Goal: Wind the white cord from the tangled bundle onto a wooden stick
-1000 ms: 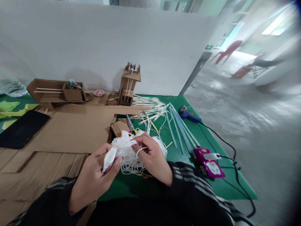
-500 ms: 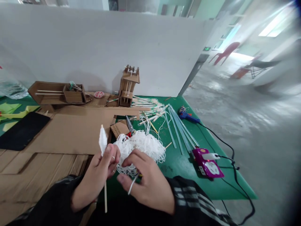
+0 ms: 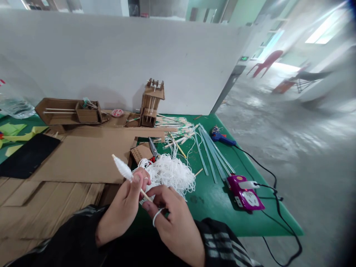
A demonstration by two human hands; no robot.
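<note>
Tilted from upright since the earlier frame: string-wound stick (image 3: 124,169), beside white string heap (image 3: 175,170). Pinched mid-length by left hand (image 3: 125,204), near lower end by right hand (image 3: 175,220). Best turned steadily, with string loop (image 3: 155,216) kept taut.

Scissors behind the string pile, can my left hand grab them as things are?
Probably not straight away: your left hand is holding the string-wrapped stick, and the white string pile seems to cover part of the scissors' handles.
</note>
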